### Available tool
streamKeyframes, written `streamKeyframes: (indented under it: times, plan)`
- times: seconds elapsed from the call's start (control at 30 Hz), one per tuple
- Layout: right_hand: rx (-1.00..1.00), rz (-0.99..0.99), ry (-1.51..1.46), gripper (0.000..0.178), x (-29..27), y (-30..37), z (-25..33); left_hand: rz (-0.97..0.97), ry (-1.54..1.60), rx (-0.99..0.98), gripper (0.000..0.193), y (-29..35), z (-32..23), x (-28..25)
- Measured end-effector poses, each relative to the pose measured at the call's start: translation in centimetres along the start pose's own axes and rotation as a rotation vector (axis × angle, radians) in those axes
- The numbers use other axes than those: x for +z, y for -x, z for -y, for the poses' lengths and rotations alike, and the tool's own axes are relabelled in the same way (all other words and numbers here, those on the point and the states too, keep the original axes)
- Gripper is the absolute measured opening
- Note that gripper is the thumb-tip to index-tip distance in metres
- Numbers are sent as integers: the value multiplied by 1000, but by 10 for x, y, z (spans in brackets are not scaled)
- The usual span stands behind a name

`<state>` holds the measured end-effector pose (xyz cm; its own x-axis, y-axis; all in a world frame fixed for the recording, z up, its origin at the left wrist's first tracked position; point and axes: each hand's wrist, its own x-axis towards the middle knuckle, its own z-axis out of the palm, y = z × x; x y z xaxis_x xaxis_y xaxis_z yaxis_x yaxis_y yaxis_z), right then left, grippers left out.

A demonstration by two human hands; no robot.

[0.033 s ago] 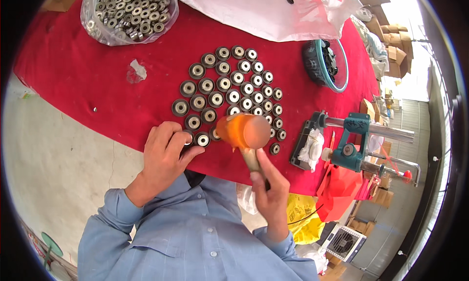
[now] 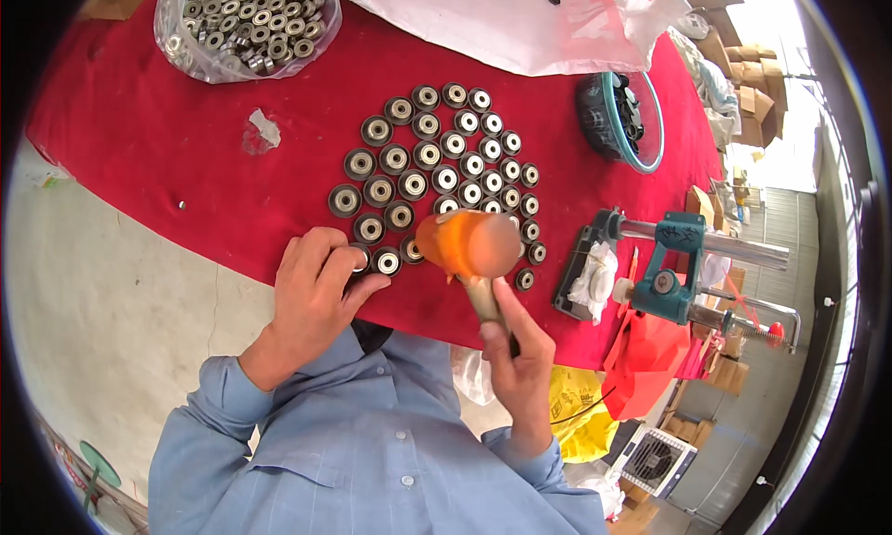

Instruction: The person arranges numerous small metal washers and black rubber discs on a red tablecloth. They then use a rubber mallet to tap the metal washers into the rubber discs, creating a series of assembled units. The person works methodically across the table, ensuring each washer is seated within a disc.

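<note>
My right hand (image 2: 522,368) grips the pale wooden handle of a mallet (image 2: 455,242) with an orange, cylinder-shaped head. The head is over the lower part of a group of black-rimmed bearing wheels (image 2: 378,191), which have metal centres and lie flat on the red cloth. It hides a few of them. At the near left of the group, my left hand (image 2: 318,279) has its thumb and fingers closed around one bearing wheel (image 2: 360,258), partly covered by the fingertips. Another bearing wheel (image 2: 386,262) lies just right of those fingertips.
A clear bag of loose metal bearings (image 2: 260,24) sits at the far left. At the far right stands a blue basket (image 2: 609,117) of black parts. A green hand press (image 2: 674,256) is on the right. White sacking (image 2: 502,24) covers the far edge; a plastic scrap (image 2: 264,128) lies left.
My right hand and the mallet have shifted very slightly to the right. The left hand stays at the same bearing wheel.
</note>
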<state>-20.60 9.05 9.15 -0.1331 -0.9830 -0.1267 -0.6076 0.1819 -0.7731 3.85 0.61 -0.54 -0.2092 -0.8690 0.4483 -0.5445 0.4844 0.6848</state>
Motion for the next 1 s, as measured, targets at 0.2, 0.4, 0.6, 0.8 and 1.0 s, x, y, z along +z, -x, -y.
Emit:
streamKeyframes:
  times: [0.2,0.4,0.6,0.8,1.0]
  plan:
    - [-173,-14,72,54,-7,16,13,-21,36,-4,48,5,1,-1]
    - [-46,10,114,51,1,12,6,-17,53,5,48,1,1,-3]
    - [-133,32,3,53,3,26,22,-11,215,-124,46,14,2,-6]
    - [-147,73,98,62,17,13,15,-4,209,-89,47,16,5,-13]
    - [-270,90,41,59,23,10,39,-60,283,-111,52,22,4,-16]
